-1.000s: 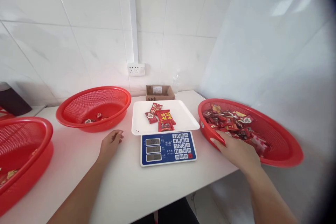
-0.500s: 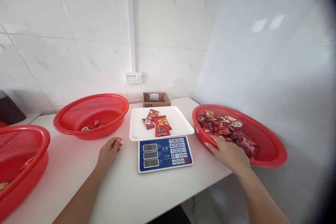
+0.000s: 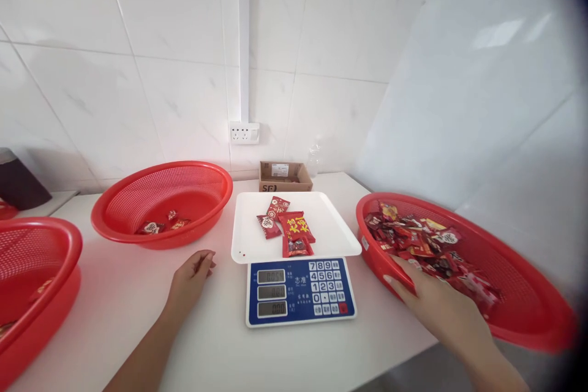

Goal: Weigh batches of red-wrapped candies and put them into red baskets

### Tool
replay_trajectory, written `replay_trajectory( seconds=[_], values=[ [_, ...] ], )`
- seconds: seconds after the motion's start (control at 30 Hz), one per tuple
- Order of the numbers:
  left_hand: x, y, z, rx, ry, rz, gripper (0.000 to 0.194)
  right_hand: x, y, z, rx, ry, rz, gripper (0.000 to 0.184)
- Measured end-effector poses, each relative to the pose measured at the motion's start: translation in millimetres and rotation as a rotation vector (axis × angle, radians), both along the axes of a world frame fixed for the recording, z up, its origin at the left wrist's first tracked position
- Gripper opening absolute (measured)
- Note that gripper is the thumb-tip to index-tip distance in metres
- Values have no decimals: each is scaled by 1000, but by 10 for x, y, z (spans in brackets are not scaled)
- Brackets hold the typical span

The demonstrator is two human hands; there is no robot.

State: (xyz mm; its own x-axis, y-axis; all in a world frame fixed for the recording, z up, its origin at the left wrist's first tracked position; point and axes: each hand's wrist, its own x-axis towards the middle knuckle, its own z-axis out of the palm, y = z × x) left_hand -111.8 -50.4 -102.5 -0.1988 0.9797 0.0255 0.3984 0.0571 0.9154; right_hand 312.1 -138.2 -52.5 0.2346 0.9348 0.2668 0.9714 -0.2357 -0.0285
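Note:
A blue-faced digital scale (image 3: 301, 291) stands in the middle of the white table, and several red snack packets (image 3: 287, 229) lie on its white tray (image 3: 335, 229). My left hand (image 3: 190, 275) rests on the table just left of the scale, fingers loosely curled, holding nothing. My right hand (image 3: 441, 306) lies over the near rim of the right red basket (image 3: 519, 294), which is full of red and dark candy packets (image 3: 420, 242). Its fingers touch the packets; whether they grip one is hidden.
A second red basket (image 3: 193, 187) with a few packets stands behind the left hand. A third red basket (image 3: 41, 269) sits at the far left edge. A small cardboard box (image 3: 285, 176) and a wall socket (image 3: 244, 132) are behind the scale.
Both hands stay in the same places. The view has shifted slightly, so the scale and baskets now sit a little lower and further right.

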Motion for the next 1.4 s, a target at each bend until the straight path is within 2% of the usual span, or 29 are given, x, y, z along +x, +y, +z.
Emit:
replay_trajectory(
  seconds=[0.07,0.17,0.33,0.5,0.63,0.83,1.0,1.13,1.27,1.4],
  values=[
    [9,10,5,-8,13,4,47,-42,32,41,49,43,49,52],
    [24,16,21,-30,44,-4,46,-284,102,177,130,127,250,49],
    [25,17,-14,-41,54,-14,46,-881,339,345,-95,239,602,42],
    [-20,26,-102,-24,87,-45,45,-1221,682,350,-218,315,704,43],
    [-35,37,-119,-16,155,-63,41,-1322,858,400,-215,352,738,42],
    [3,62,-65,-15,126,-68,41,-1318,1003,500,-202,388,686,48],
    [6,69,-48,-41,166,-69,40,-1343,1062,529,-247,245,699,43],
    [-4,70,-59,-46,211,-80,42,-1284,1026,601,-224,147,709,44],
    [-8,76,-46,-56,225,-90,42,-939,974,752,-172,69,619,44],
    [-32,99,-52,-84,302,-93,38,-353,949,929,-151,23,396,41]
  ],
)
